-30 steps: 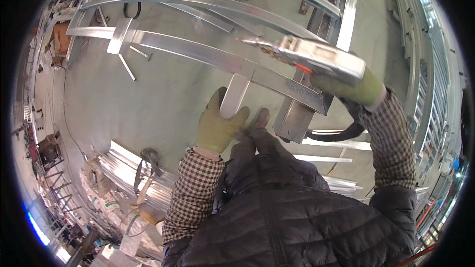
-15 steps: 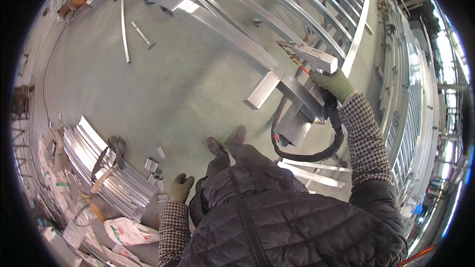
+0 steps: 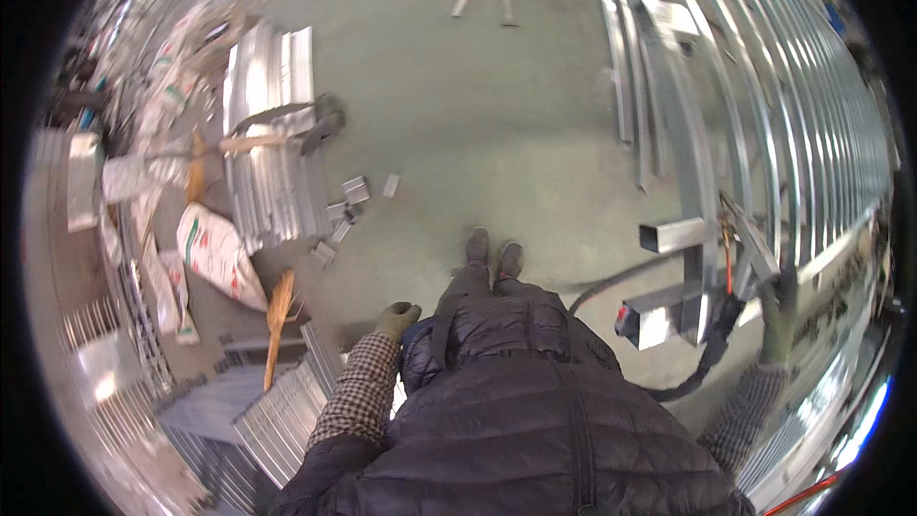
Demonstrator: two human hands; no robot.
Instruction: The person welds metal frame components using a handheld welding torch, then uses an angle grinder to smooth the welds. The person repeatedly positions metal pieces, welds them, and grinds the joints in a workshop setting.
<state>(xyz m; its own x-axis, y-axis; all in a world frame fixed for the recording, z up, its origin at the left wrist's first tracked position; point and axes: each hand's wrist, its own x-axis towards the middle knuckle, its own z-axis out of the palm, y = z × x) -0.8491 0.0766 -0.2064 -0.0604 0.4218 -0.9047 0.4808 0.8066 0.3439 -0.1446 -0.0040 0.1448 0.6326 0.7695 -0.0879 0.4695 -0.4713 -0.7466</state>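
Carefully steer black cable [image 3: 709, 361] clear of metal frame [image 3: 690, 134], gripping tool [image 3: 755, 248] (seemingly, through blur) in right hand [image 3: 778, 325], with left hand [image 3: 397, 320] loose, half-open near jacket [image 3: 535, 420], apparently empty.

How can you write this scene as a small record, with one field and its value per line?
Left hand: gloved, beside the dark jacket, nothing visible in it
Right hand: gloved, blurred, holding a grey handheld tool
Right side: barred metal frame
Left side: stacked metal strips, white sack, broom-like item
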